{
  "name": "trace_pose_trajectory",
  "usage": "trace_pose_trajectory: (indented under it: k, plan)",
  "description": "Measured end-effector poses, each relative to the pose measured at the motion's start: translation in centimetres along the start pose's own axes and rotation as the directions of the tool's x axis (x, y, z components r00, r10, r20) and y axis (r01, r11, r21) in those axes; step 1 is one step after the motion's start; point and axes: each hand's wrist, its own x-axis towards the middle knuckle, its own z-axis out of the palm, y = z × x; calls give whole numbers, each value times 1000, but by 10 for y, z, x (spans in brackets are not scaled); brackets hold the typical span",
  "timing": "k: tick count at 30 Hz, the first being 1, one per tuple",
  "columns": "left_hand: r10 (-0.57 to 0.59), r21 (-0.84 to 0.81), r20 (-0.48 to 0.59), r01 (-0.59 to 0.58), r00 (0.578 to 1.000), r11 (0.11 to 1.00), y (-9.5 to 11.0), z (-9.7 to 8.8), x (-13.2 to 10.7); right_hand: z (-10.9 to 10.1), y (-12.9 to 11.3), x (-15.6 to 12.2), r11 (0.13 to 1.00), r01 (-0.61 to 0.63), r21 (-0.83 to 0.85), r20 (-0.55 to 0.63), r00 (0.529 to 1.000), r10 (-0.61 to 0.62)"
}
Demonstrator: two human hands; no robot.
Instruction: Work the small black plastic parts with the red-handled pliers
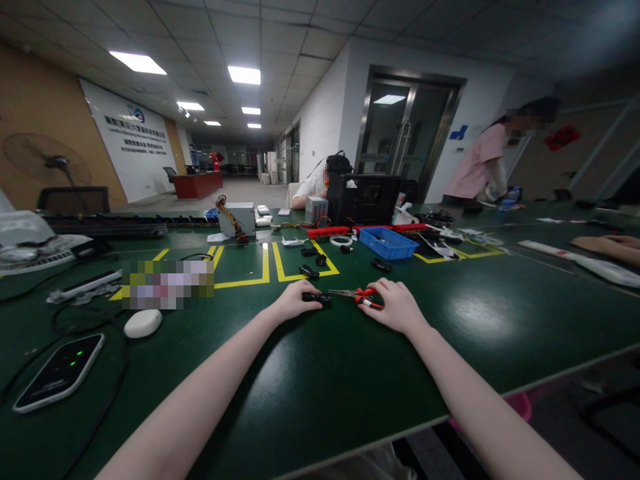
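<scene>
My left hand is closed on a small black piece, which looks like a bundled cable or connector; its exact kind is too small to make out. In my right hand are needle-nose pliers with red and black handles. The pliers' metal jaws point left, close to the right end of the black piece; whether they touch it I cannot tell. Beyond my hands lie several similar black pieces, some inside a yellow taped outline. Another black piece rests beyond my right hand.
A blue tray stands behind the pliers, near a black computer case and a metal power supply. At left are a white-edged device, a white round case and loose cables. One person stands at far right; another sits behind the case.
</scene>
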Motion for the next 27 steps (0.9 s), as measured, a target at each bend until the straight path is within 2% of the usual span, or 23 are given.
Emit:
trace_pose_trajectory:
  k: [7,14,20,27]
  plan:
    - [49,37,26,-50,998,998,5,-2,-2,-7,-14,4,995,75,71,-26,997,-74]
    - [84,68,28,-86,996,994,4,-2,-2,-7,-17,5,987,161,21,-86,983,-159]
    - [64,57,17,-65,998,996,5,-2,-1,-4,-19,5,982,187,-30,-126,974,-189]
    - [5,13,11,-5,1000,1000,6,-3,-2,-5,-18,5,983,178,-36,-118,976,-181]
